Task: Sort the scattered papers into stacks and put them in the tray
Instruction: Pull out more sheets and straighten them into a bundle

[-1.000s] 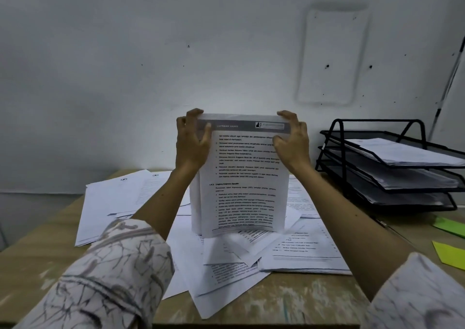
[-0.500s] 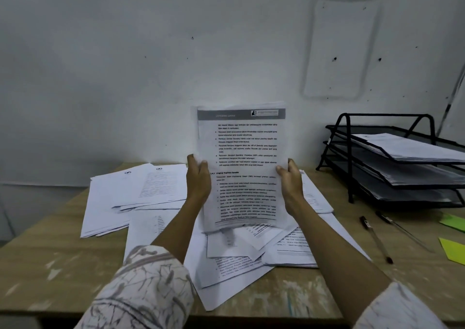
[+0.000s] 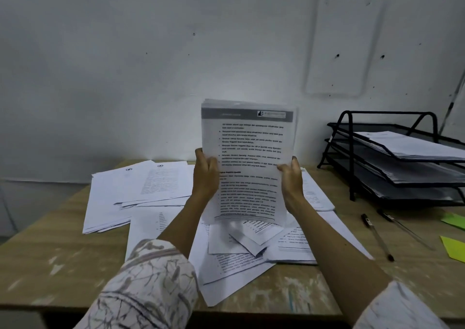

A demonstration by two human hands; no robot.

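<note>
I hold a stack of printed papers upright above the middle of the desk. My left hand grips its left edge and my right hand grips its right edge, both about halfway down the sheets. The stack's bottom edge hangs just above the scattered papers lying on the desk. Another loose pile of papers lies to the left. A black three-tier wire tray stands at the right, with paper on each of its tiers.
Two pens lie on the wooden desk in front of the tray. Green sticky notes lie at the right edge. A grey wall rises directly behind the desk.
My hands slid from the top corners of the stack down to its sides. The stack now stands a little higher, and the view has tilted slightly.
</note>
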